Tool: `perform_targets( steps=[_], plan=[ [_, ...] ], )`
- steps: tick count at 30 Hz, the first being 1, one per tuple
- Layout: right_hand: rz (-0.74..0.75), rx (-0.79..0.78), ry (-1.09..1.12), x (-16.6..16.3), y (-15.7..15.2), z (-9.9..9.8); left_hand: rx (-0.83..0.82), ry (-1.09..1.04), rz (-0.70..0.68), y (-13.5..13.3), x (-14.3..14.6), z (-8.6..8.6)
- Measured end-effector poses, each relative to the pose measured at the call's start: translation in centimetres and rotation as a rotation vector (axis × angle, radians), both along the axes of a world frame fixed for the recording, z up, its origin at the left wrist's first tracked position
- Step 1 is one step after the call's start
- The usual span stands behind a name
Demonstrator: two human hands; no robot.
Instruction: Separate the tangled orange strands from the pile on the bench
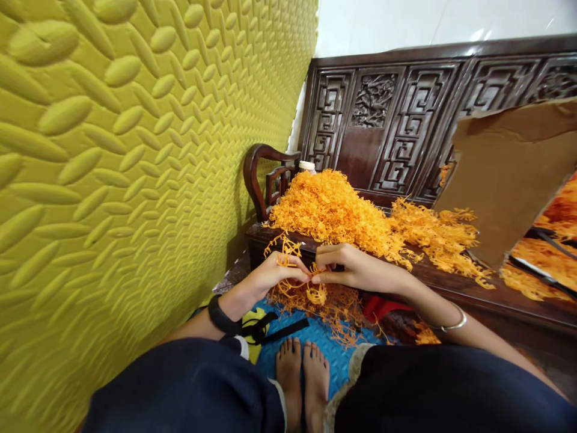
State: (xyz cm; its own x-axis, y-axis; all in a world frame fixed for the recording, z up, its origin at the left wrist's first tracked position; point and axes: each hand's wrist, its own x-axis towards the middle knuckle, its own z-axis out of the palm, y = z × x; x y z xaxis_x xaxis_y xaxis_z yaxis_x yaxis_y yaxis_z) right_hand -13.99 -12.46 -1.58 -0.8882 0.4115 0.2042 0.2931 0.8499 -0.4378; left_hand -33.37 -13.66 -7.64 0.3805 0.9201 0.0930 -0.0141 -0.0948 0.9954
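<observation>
My left hand [279, 270] and my right hand [345, 264] meet in front of me, thumbs and fingers pinched close together. Between them is an orange, branching sprig [317, 293] that looks like plastic. More thin orange strands [285, 245] stick up over the left hand's fingers. What exactly sits at the fingertips is too small to make out. Just beyond the hands, a large heap of curly orange sprigs [336, 201] lies on a dark wooden bench [306, 240]. Below the hands is a looser pile of thin orange strands [342, 310].
A yellow textured foam wall [135, 180] rises close on the left. Cardboard [509, 174] leans on the bench at right, with more orange pieces [532, 267] beyond it. A white-lidded container [307, 166] stands behind the heap. Bare feet rest on a blue mat [340, 343].
</observation>
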Motion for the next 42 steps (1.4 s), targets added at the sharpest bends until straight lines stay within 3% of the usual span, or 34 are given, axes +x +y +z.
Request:
perform_targets(
  steps=[7, 13, 16, 20, 26, 29, 32, 39, 42],
  plan=[
    [0.112, -0.63, 0.279, -0.3, -0.2, -1.3, -0.023, -0.191, -0.287, -0.5, 0.0, 0.3],
    [0.192, -0.945, 0.689, -0.2, 1.1, -3.0, 0.08, -0.36, -0.41, -0.7, -0.5, -0.1],
    [0.044, -0.816, 0.857, 0.9, 2.2, -2.4, 0.092, -0.335, -0.407, -0.8, -0.6, 0.1],
    [-0.308, -0.307, 0.957, 3.7, 5.4, -0.4, 0.033, -0.295, -0.308, -0.6, -0.4, 0.1],
    [-0.779, 0.26, 1.085, 9.2, 14.3, 1.2, 0.011, -0.409, -0.159, 0.1, -0.5, -0.3],
    [-0.957, 0.261, 0.732, 11.5, 17.5, 0.6, -0.014, -0.524, -0.058, 0.3, -0.5, -0.3],
    [-0.977, 0.24, 0.483, 12.7, 18.6, -0.1, -0.046, -0.615, 0.041, 0.3, -0.5, -0.2],
    [-0.846, 0.129, 0.418, 11.1, 16.4, 0.2, -0.088, -0.704, 0.168, 0.2, -0.2, 0.4],
    [-0.642, -0.062, 0.398, 7.9, 13.1, 0.6, -0.07, -0.724, 0.175, 0.3, -0.1, 0.4]
  ],
)
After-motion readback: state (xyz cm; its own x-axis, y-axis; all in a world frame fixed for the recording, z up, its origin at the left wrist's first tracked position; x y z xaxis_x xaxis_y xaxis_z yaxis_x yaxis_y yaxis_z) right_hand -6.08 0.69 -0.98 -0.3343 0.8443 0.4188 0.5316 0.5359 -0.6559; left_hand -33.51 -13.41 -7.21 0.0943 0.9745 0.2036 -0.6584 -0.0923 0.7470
